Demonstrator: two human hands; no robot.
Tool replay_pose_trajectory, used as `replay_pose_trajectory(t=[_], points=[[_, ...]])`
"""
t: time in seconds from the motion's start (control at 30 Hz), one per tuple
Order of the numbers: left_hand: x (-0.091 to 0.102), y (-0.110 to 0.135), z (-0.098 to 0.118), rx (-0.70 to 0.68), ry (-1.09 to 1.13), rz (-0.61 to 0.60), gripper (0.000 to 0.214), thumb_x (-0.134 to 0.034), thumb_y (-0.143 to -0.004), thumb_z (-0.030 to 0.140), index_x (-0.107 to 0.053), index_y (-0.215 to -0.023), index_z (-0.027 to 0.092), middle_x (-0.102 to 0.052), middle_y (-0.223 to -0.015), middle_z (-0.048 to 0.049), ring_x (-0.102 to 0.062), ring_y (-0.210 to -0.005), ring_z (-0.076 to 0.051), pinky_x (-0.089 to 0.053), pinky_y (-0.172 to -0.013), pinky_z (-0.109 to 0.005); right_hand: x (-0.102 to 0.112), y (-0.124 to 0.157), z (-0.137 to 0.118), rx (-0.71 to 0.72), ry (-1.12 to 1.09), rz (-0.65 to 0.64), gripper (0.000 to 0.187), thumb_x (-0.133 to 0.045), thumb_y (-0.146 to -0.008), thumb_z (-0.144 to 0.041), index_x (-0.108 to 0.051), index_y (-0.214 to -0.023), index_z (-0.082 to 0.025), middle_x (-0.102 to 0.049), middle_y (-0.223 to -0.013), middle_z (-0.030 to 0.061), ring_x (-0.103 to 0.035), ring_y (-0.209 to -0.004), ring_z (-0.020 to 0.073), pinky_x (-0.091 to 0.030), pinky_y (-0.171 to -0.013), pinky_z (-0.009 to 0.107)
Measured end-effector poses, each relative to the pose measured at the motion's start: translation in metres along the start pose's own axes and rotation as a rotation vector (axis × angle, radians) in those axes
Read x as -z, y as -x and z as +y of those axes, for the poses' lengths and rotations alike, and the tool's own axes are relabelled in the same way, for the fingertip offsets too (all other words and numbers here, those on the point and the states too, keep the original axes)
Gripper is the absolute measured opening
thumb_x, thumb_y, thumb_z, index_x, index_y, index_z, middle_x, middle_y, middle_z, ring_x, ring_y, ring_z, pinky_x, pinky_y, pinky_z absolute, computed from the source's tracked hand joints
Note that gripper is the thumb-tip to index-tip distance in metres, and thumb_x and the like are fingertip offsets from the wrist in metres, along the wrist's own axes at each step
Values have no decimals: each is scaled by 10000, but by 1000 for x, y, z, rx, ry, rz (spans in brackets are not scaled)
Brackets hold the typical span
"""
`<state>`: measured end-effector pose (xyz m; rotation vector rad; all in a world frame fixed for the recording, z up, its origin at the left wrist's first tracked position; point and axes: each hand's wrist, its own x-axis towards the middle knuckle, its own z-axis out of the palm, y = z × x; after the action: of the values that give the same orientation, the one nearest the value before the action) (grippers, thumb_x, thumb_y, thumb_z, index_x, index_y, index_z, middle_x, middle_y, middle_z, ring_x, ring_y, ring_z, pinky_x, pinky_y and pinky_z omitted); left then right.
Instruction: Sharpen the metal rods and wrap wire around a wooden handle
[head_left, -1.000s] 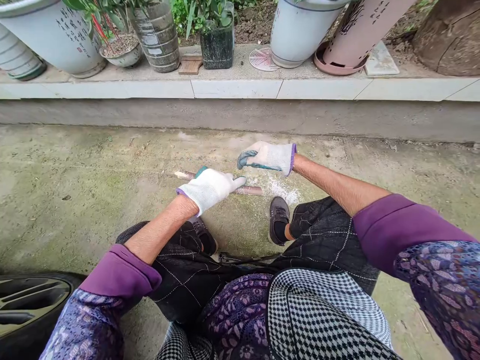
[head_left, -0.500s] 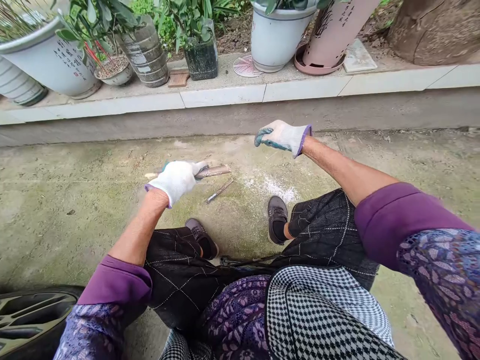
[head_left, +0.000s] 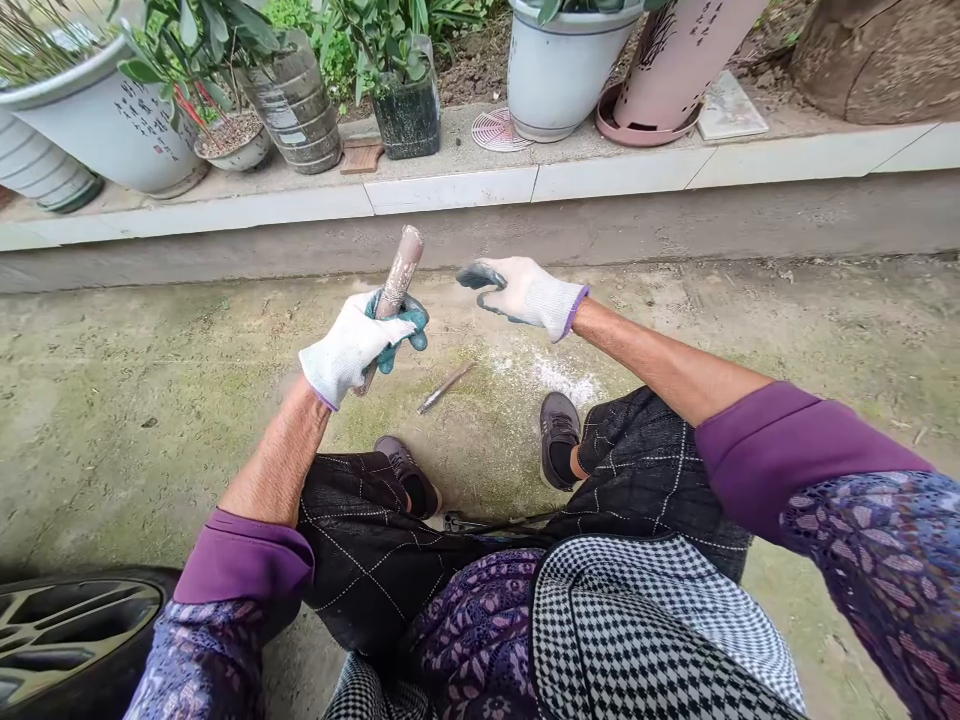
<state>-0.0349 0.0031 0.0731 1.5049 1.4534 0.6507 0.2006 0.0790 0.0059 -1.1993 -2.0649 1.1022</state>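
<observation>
My left hand [head_left: 358, 342], in a white and teal work glove, is wrapped round a short brownish stick [head_left: 400, 271] and holds it upright over the concrete ground. My right hand [head_left: 520, 290], gloved the same way, hovers just right of the stick's top with its fingers loosely curled and nothing in them. A thin metal rod [head_left: 445, 387] lies on the ground below and between the hands. White powder [head_left: 551, 372] is scattered on the concrete under my right wrist.
My two shoes [head_left: 556, 432] rest on the mossy concrete in front of my knees. A tiled ledge [head_left: 450, 188] runs across the back, carrying several plant pots [head_left: 561, 66]. A car wheel [head_left: 71, 625] shows at the bottom left.
My left hand has lifted the stick from lying flat near the ground to standing upright. My right hand has swung out and come back in towards the stick's top. The thin rod is uncovered.
</observation>
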Motion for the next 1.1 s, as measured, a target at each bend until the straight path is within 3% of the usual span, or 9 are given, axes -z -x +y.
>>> replay_pose_trajectory(t=[0.1, 0.27, 0.5, 0.63, 0.73, 0.8, 0.9, 1.0, 1.1], points=[[-6, -2, 4, -4, 25, -33, 225, -694, -776, 313, -657, -914, 139, -702, -703, -19, -411, -406, -43, -365, -361, -175, -20, 3, -33, 32, -315, -88, 444, -577, -728, -25, -694, -1123, -191, -756, -1185, 78, -696, -1030, 212, -618, -847, 350], [-9, 0, 6, -34, 90, -85, 241, -723, -791, 357, -646, -854, 137, -681, -675, -9, -397, -406, -33, -358, -366, -170, -46, 7, -48, 64, -366, -149, 177, -598, -716, -24, -596, -794, -183, -694, -778, 8, -627, -727, 140, -567, -656, 255], [-4, 2, 2, -24, 140, -162, 248, -711, -769, 321, -662, -920, 131, -652, -674, 10, -409, -421, -41, -358, -373, -178, -34, 25, -37, -98, -504, -320, 73, -595, -878, -123, -638, -846, -173, -642, -695, 8, -628, -602, 126, -549, -533, 232], [-3, 2, 3, -11, 122, -194, 323, -675, -781, 282, -700, -1054, 112, -667, -690, 2, -404, -415, -44, -347, -375, -182, -24, 36, -41, -212, -568, -370, 53, -573, -909, -155, -604, -872, -177, -676, -757, 45, -638, -586, 145, -535, -473, 250], [-3, -2, 0, 18, 94, -168, 412, -666, -800, 290, -694, -1175, 120, -664, -693, 8, -385, -409, -45, -328, -374, -183, -19, 38, -44, -203, -485, -315, 72, -550, -895, -162, -608, -875, -199, -587, -638, -1, -508, -491, 121, -419, -410, 224], [-5, -9, -6, 49, 0, -120, 435, -663, -800, 285, -691, -1205, 128, -658, -676, 6, -386, -406, -53, -328, -379, -187, -19, 38, -47, -137, -364, -256, 88, -555, -874, -171, -633, -858, -208, -527, -598, -21, -438, -491, 115, -381, -445, 235], [-9, -23, -17, 70, -305, -26, 375, -637, -824, 268, -713, -1166, 135, -672, -678, -21, -469, -448, -89, -386, -436, -207, -22, 38, -49, 7, -189, -188, 78, -581, -839, -176, -649, -805, -194, -611, -702, 6, -523, -629, 139, -451, -608, 277], [-13, -35, -24, 30, -743, 7, 267, -600, -874, 261, -740, -1074, 152, -738, -799, -84, -646, -644, -172, -500, -611, -262, -24, 38, -50, 79, -66, -137, 107, -571, -855, -194, -647, -781, -181, -676, -784, 22, -571, -718, 148, -453, -687, 283], [-21, -38, -26, 41, -1102, -46, 282, -527, -928, 240, -741, -1098, 173, -771, -957, -138, -734, -878, -248, -544, -789, -321, -19, 41, -53, 99, 117, -94, 133, -562, -884, -207, -670, -808, -186, -681, -768, 10, -549, -679, 140, -404, -656, 275]])
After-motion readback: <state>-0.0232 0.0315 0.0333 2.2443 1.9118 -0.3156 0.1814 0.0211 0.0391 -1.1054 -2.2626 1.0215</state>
